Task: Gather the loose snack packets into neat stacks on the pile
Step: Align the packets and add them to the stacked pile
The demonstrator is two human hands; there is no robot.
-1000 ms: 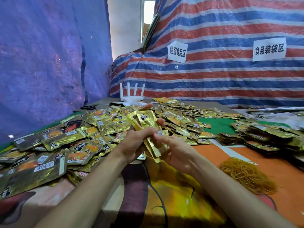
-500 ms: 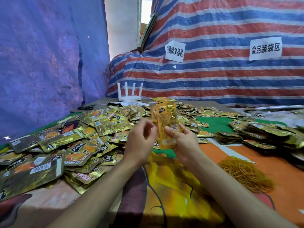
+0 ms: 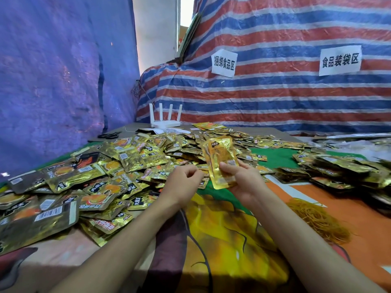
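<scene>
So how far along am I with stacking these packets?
Done: the grouped packets at far right look stacked. In hand: your right hand holds a small stack; your left hand hovers curled, empty, over the loose heap. Left: that heap, which is most of the job.

A blue tarp (image 3: 53, 81) hung as the left wall, creased and mottled with purple light. On the right a tarp striped in red, blue and white (image 3: 275, 98) covered the far side, with two white paper signs (image 3: 224, 63) (image 3: 340, 60) in Chinese characters stuck to it. Between the tarps stood a plain white wall (image 3: 154, 39), and a narrow bright opening (image 3: 186, 11) let in daylight. A white router (image 3: 165, 121) with four upright antennas sat at the tabletop's far edge, with black scissors (image 3: 109, 135) to its left. The tabletop (image 3: 338, 199) wore a printed cloth of orange, green and yellow.
</scene>
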